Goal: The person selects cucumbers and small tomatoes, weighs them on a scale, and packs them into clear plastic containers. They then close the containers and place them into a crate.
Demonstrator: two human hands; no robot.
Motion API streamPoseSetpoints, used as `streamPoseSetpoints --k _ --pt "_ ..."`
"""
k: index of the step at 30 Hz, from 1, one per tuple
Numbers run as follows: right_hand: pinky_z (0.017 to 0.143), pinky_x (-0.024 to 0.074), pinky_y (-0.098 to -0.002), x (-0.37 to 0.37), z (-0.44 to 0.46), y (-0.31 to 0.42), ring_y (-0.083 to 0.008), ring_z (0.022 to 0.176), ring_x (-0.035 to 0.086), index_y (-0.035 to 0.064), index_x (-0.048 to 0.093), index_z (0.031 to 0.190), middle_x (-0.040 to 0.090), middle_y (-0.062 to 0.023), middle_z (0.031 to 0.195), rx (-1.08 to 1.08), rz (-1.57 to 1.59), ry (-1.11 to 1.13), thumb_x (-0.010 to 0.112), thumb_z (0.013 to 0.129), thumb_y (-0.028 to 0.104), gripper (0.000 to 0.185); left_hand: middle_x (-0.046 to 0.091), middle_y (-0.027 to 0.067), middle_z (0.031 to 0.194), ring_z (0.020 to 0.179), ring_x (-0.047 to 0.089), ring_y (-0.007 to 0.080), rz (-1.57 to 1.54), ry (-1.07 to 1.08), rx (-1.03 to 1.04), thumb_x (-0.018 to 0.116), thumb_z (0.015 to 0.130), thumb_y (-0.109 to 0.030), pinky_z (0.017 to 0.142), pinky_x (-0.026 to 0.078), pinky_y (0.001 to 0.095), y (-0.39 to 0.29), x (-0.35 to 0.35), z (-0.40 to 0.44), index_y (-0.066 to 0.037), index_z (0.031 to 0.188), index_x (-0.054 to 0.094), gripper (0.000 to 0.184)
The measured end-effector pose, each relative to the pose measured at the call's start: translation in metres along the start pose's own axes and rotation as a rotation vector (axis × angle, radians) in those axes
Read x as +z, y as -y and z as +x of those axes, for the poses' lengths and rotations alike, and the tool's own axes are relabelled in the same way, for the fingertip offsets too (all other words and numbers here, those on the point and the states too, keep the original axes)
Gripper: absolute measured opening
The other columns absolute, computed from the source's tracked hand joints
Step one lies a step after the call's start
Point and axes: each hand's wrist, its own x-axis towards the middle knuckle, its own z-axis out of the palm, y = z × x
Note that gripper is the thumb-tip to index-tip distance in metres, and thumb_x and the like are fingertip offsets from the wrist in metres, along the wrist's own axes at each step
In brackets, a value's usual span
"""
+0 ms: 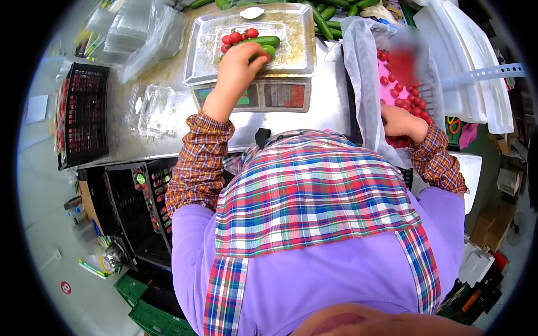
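My left hand (pixel 238 70) reaches over a metal tray (pixel 193 56) on a weighing scale (pixel 260 96). Its fingers are curled closed beside a cucumber (pixel 269 41) and a second green piece, with a bit of red at the fingertips; what they grip is mostly hidden. Several cherry tomatoes (pixel 234 37) lie by the fingers, and a white oval piece (pixel 252 12) is at the tray's far edge. My right hand (pixel 402 121) dips into a crate with a pale plastic liner (pixel 364 73), among loose cherry tomatoes (pixel 413 103). Its fingers are hidden there.
Clear plastic boxes (pixel 154 109) lie on the metal table (pixel 126 140) at left, near a black crate (pixel 87 112) and a stack of clear packaging (pixel 129 28). Cucumbers (pixel 322 22) are heaped behind the tray. Black crates (pixel 134 207) stand under the table.
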Motion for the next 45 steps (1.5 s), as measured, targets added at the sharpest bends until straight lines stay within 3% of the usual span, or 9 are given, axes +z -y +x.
streamPoseSetpoints --k 3,13,18,21,25,30,40,43,45 --pt "0.080 0.0472 -0.0407 -0.011 -0.004 0.010 -0.0357 0.093 0.059 0.0058 0.056 0.114 0.060 -0.0184 0.104 -0.012 -0.007 0.060 0.069 0.069 0.029 0.052 0.063 0.0110 0.082 0.077 0.058 0.0318 -0.006 0.119 -0.126 0.065 0.075 -0.012 0.069 0.047 0.0408 0.002 0.007 0.001 -0.007 0.081 0.067 0.008" --pt "0.079 0.0476 -0.0417 0.000 0.016 0.001 -0.0355 0.092 0.059 0.0077 0.061 0.110 0.063 -0.0178 0.100 -0.133 -0.023 0.114 0.073 0.064 0.033 0.053 0.063 0.0163 0.079 0.077 0.056 0.0370 0.134 0.309 -0.143 0.052 0.085 -0.018 0.069 0.046 0.0461 0.000 0.001 0.002 -0.009 0.094 0.065 0.018" --pt "0.079 0.0480 -0.0390 0.021 0.032 -0.027 -0.0260 0.091 0.062 0.0094 0.063 0.108 0.065 -0.0149 0.102 -0.310 0.340 0.153 0.075 0.067 0.032 0.048 0.063 0.0185 0.087 0.081 0.056 0.0380 0.103 0.382 -0.165 0.049 0.088 -0.020 0.073 0.045 0.0458 -0.001 0.004 0.001 -0.010 0.102 0.064 0.023" --pt "0.069 0.0507 -0.0361 0.006 0.026 -0.015 -0.0243 0.082 0.064 0.0085 0.059 0.113 0.066 -0.0137 0.097 -0.018 0.126 0.347 0.076 0.061 0.023 0.057 0.063 0.0180 0.089 0.081 0.057 0.0372 0.103 0.304 -0.119 0.056 0.087 -0.022 0.075 0.045 0.0422 -0.013 0.000 0.001 -0.005 0.098 0.065 0.022" --pt "0.062 0.0507 -0.0343 0.006 0.026 -0.009 -0.0223 0.079 0.063 0.0087 0.054 0.121 0.066 -0.0126 0.091 0.049 0.086 0.376 0.075 0.055 0.010 0.069 0.064 0.0174 0.088 0.080 0.061 0.0304 0.022 0.149 -0.227 0.060 0.086 -0.017 0.072 0.047 0.0356 -0.016 -0.005 -0.005 -0.002 0.098 0.064 0.020" --pt "0.061 0.0516 -0.0347 0.041 0.054 -0.047 -0.0215 0.078 0.063 0.0080 0.057 0.116 0.066 -0.0117 0.092 -0.080 0.212 0.414 0.074 0.057 0.008 0.062 0.066 0.0112 0.088 0.075 0.061 0.0157 -0.120 0.041 -0.378 0.059 0.089 -0.016 0.069 0.048 0.0284 -0.020 -0.007 -0.010 0.000 0.099 0.064 0.019" --pt "0.055 0.0530 -0.0316 0.032 0.039 -0.035 -0.0213 0.065 0.063 0.0079 0.059 0.113 0.066 -0.0113 0.084 -0.251 0.130 0.267 0.072 0.062 0.013 0.052 0.067 0.0089 0.091 0.082 0.062 0.0125 -0.346 -0.066 -0.436 0.055 0.091 -0.010 0.073 0.048 0.0246 -0.025 -0.011 -0.033 0.002 0.100 0.062 0.017" --pt "0.084 0.0459 -0.0373 0.012 0.029 -0.020 -0.0308 0.097 0.059 0.0050 0.059 0.111 0.063 -0.0156 0.107 -0.142 0.135 0.344 0.076 0.062 0.020 0.055 0.066 0.0087 0.092 0.084 0.061 0.0118 -0.403 -0.080 -0.500 0.054 0.092 -0.011 0.076 0.047 0.0235 -0.026 -0.014 -0.043 0.003 0.102 0.061 0.018" --pt "0.077 0.0477 -0.0354 0.007 0.025 -0.025 -0.0270 0.088 0.061 0.0041 0.060 0.107 0.064 -0.0130 0.098 -0.190 0.176 0.294 0.074 0.064 0.018 0.047 0.065 0.0089 0.092 0.085 0.061 0.0120 -0.461 -0.111 -0.542 0.055 0.092 -0.012 0.077 0.047 0.0236 -0.028 -0.018 -0.050 0.003 0.102 0.061 0.019"
